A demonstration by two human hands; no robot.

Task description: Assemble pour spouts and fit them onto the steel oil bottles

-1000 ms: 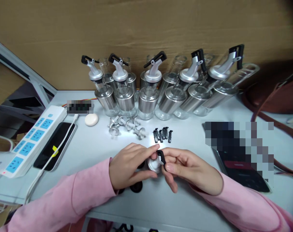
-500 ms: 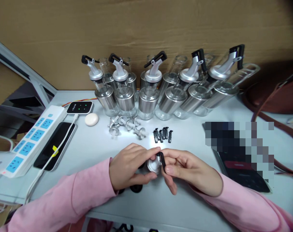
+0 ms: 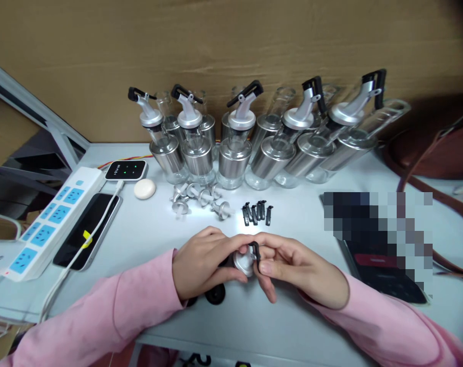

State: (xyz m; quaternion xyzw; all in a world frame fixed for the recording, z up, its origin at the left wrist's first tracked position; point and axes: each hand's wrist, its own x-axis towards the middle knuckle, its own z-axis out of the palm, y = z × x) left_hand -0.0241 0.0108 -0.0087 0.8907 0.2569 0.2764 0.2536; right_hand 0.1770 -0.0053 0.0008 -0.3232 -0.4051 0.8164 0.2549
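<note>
Silver pourer (image 3: 242, 262) right between two bare hands, low over the middle of the pale table (image 3: 285, 326)! Cupped on one side by the left hand (image 3: 208, 260), index finger across the far side, thumb along the near edge. Gripped on the other side, too: black lever (image 3: 257, 251) pinched in the right hand (image 3: 302, 265), thumb against it, one finger jutting out below. Fingertips of both hands meeting, or very nearly, above the lever; hard to tell which. Pink sleeves (image 3: 112, 300) at both wrists. Just below the left hand, black round parts (image 3: 215, 294), partly hidden. Straight ahead, a tight cluster of small black clips (image 3: 257, 213); to their left, a tumble of metal stoppers (image 3: 204, 198) with pale stems. Farther out, glass bottles (image 3: 234, 160) in steel jackets, packed in rows, five topped with lever-fitted spouts (image 3: 242, 120)! Away left, round white case (image 3: 145, 189), Wi-Fi box (image 3: 126, 171), phone (image 3: 73, 242) under a white cable (image 3: 103, 211), power strip (image 3: 40, 235). Out right, dark-screened device (image 3: 384, 280), partly pixelated, and brown bag (image 3: 438, 142). Behind everything, cardboard (image 3: 216, 46).
</note>
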